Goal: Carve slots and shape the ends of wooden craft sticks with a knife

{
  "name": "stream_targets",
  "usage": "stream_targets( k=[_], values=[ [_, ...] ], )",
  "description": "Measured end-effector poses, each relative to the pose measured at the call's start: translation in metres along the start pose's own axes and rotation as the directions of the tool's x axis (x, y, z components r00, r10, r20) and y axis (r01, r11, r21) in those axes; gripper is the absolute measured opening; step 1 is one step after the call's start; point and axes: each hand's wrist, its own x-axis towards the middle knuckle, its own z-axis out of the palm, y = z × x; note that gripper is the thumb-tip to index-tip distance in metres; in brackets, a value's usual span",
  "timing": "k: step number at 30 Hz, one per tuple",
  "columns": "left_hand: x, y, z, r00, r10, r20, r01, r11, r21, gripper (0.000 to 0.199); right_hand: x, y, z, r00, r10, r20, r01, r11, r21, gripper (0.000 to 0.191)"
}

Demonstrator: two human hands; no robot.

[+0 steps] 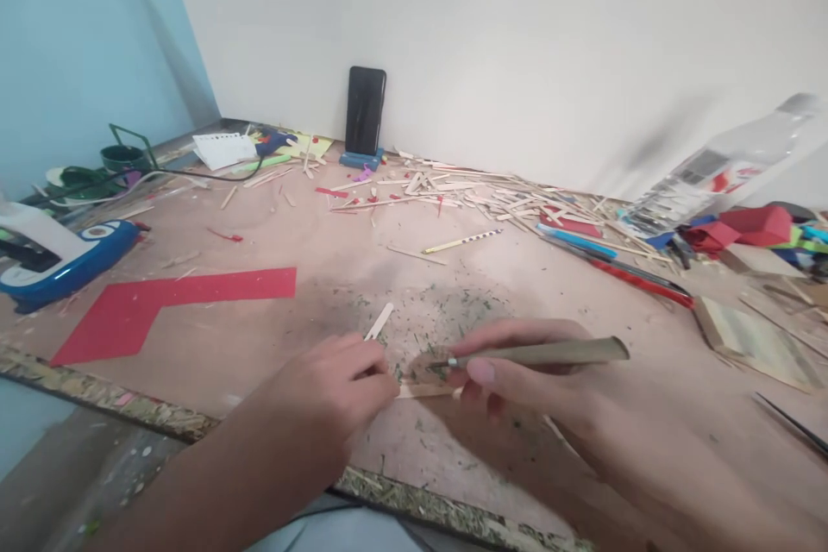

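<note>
My left hand (346,392) rests low over the table, its fingers curled and pressed down at one end of a flat wooden craft stick (425,391). Another pale craft stick (379,321) pokes out beyond its knuckles; the fingers hide its lower end. In my right hand (536,371), pinched between thumb and fingers, is a slim wooden-handled tool (556,351) with a thin metal tip pointing left. That tip hovers close above the horizontal stick; whether it touches is unclear. Small dark green shavings (446,310) lie scattered around both hands.
A red paper piece (135,310) and a blue-and-white device (71,254) lie left. Behind are a phone (366,112) on a stand, a striped pencil (462,241) and piled sticks (466,185). Rightward are pens (575,241), a wooden block (754,341) and a plastic bottle (724,159).
</note>
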Motion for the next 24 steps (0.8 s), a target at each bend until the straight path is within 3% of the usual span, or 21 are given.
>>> stream_targets(
  k=[3, 7, 11, 15, 18, 24],
  values=[
    [0.003, 0.003, -0.006, 0.999, -0.04, 0.035, 0.041, 0.999, -0.009, 0.036, 0.015, 0.007, 0.004, 0.993, 0.03, 0.117, -0.039, 0.996, 0.075, 0.032],
    [0.005, 0.007, -0.013, 0.992, -0.094, 0.082, 0.096, 0.995, -0.019, 0.047, 0.023, 0.022, 0.014, 0.982, 0.091, 0.168, -0.118, 0.98, 0.16, 0.037],
    [0.005, 0.009, -0.015, 0.998, -0.061, 0.024, 0.061, 0.998, 0.001, 0.043, 0.026, 0.026, 0.017, 0.971, 0.125, 0.203, -0.17, 0.96, 0.221, 0.031],
    [0.005, 0.009, -0.017, 0.999, -0.046, -0.004, 0.046, 0.998, 0.041, 0.04, 0.032, 0.027, 0.016, 0.976, 0.065, 0.206, -0.099, 0.982, 0.158, 0.025],
    [0.005, 0.009, -0.02, 0.999, -0.026, 0.022, 0.024, 0.996, 0.088, 0.038, 0.032, 0.029, 0.016, 0.987, 0.011, 0.162, -0.029, 0.993, 0.115, 0.032],
    [0.005, 0.009, -0.019, 1.0, -0.03, -0.005, 0.03, 0.991, 0.132, 0.041, 0.027, 0.034, 0.018, 0.985, 0.022, 0.171, -0.035, 0.997, 0.072, 0.037]
  ],
)
